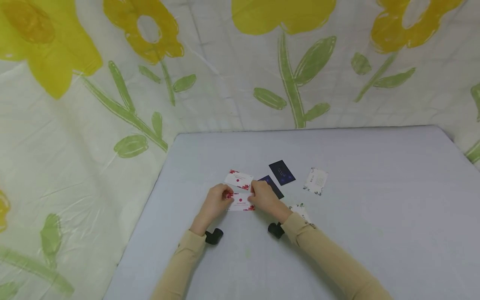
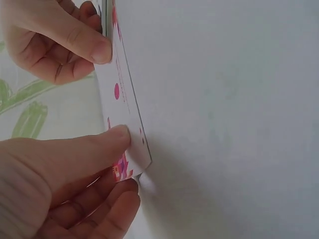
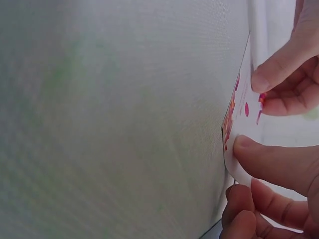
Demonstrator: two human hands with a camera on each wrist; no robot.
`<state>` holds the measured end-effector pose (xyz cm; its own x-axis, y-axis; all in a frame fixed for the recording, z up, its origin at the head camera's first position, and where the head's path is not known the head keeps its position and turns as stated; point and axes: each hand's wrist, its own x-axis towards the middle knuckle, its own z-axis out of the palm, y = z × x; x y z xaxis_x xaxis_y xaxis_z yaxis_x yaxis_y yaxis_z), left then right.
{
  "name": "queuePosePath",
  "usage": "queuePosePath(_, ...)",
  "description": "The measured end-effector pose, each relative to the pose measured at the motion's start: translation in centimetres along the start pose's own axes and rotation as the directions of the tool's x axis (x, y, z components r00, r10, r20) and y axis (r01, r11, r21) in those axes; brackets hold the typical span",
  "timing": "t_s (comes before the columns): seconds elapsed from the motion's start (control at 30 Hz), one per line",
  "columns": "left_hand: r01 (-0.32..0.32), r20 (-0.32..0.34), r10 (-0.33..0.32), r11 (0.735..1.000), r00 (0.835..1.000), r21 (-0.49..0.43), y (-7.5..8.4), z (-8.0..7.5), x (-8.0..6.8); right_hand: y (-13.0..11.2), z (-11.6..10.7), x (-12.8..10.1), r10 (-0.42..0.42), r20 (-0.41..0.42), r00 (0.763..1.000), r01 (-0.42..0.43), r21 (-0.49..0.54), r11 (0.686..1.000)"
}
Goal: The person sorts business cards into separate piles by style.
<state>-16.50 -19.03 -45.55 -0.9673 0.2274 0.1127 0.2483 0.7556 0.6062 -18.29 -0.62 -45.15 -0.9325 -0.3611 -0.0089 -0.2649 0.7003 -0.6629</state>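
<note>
Muted, diffuse light leaves faint shadows along the counter [image 1: 356, 241] on the near side of the held card [image 1: 241, 205], whose fine print blurs. The right wrist view is dim grey there, hazily brighter beyond the held card.

Six cards lie on the left half of a bench [image 1: 356, 250], well in from its far edge. A hanging sheet [image 1: 228, 100] stands behind that edge and along the left edge. The held card [image 1: 241, 203] is nearest the left edge, between the fingers of the left hand [image 1: 213, 205] at its left end and of the right hand [image 1: 267, 198] at its right. Just behind it lies the back card [image 1: 237, 179]. To the right are two slanting cards: the nearer [image 1: 273, 186], partly hidden by the right hand, and the farther [image 1: 282, 172], just beyond. The rightmost card [image 1: 316, 181] lies apart, towards the right edge. In front of it, the sixth card [image 1: 300, 211] is partly hidden by the right sleeve [image 1: 303, 231].
</note>
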Motion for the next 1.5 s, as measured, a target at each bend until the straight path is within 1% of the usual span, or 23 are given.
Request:
queuePosePath(0.23, -0.029, -0.003, 0.029, 0.998, 1.000, 0.057, 0.0, -0.3, 0.7, -0.1, -0.2, 0.5, 0.006, 0.014, 1.000, -0.006, -0.057, 0.998)
queuePosePath(0.5, -0.013, 0.014, 0.013, 0.998, 1.000, 0.057, 0.2, -0.6, 1.1, -0.2, -0.5, 0.7, 0.009, 0.014, 1.000, -0.008, -0.083, 0.997)
queuePosePath(0.6, -0.017, 0.030, 0.015, 0.998, 0.999, 0.061, 0.3, -0.8, 1.1, -0.2, -0.8, 0.6, 0.001, 0.013, 1.000, 0.000, -0.065, 0.998)
queuePosePath(0.67, -0.014, 0.029, 0.013, 0.998, 1.000, 0.062, 0.4, -1.2, 1.1, -0.2, -1.2, 0.7, -0.011, 0.000, 1.000, 0.011, -0.054, 0.998)
queuePosePath(0.73, -0.025, 0.011, 0.024, 0.998, 1.000, 0.057, 0.5, -1.8, 1.4, -0.3, -1.7, 1.0, -0.032, -0.027, 0.999, 0.031, -0.046, 0.998)
queuePosePath(0.8, -0.044, -0.010, 0.045, 0.998, 0.999, 0.053, 0.6, -2.6, 2.0, -0.3, -2.4, 1.5, -0.048, -0.062, 0.997, 0.045, -0.060, 0.997)
queuePosePath(0.87, -0.081, -0.015, 0.082, 0.996, 0.997, 0.046, 0.4, -3.2, 2.9, -0.4, -3.0, 2.1, -0.062, -0.086, 0.994, 0.056, -0.070, 0.996)
queuePosePath(0.93, -0.112, 0.017, 0.112, 0.993, 0.994, 0.039, 0.1, -3.6, 3.9, -0.4, -3.4, 2.8, -0.054, -0.085, 0.995, 0.047, -0.084, 0.995)
queuePosePath(1.0, -0.130, 0.073, 0.127, 0.991, 0.989, 0.032, -0.2, -3.7, 4.9, -0.2, -3.4, 3.4, -0.027, -0.063, 0.998, 0.021, -0.096, 0.995)
queuePosePath(1.1, -0.120, 0.159, 0.115, 0.993, 0.980, 0.018, -0.7, -3.5, 6.0, 0.2, -2.8, 4.2, 0.009, -0.014, 1.000, -0.011, -0.151, 0.988)
queuePosePath(1.2, -0.096, 0.223, 0.092, 0.995, 0.970, 0.007, -1.1, -3.0, 6.7, 0.7, -1.8, 4.8, 0.017, 0.017, 1.000, -0.013, -0.230, 0.973)
queuePosePath(1.27, -0.119, 0.252, 0.108, 0.992, 0.962, 0.031, -1.4, -2.6, 7.0, 0.7, -1.3, 4.9, 0.017, 0.027, 0.999, -0.008, -0.292, 0.956)
queuePosePath(1.33, -0.156, 0.279, 0.131, 0.985, 0.951, 0.069, -1.8, -2.3, 7.1, 0.5, -0.9, 5.0, 0.023, 0.034, 0.999, -0.010, -0.337, 0.942)
queuePosePath(1.4, -0.195, 0.298, 0.154, 0.974, 0.942, 0.114, -1.9, -2.1, 7.2, 0.2, -0.7, 4.9, 0.027, 0.035, 0.999, -0.012, -0.375, 0.927)
queuePosePath(1.47, -0.209, 0.304, 0.157, 0.967, 0.940, 0.144, -2.0, -2.1, 7.1, 0.0, -0.5, 5.0, 0.036, 0.034, 0.999, -0.019, -0.403, 0.915)
queuePosePath(1.5, -0.210, 0.305, 0.155, 0.965, 0.940, 0.156, -2.0, -2.1, 7.0, -0.1, -0.5, 5.0, 0.039, 0.033, 0.999, -0.022, -0.406, 0.914)
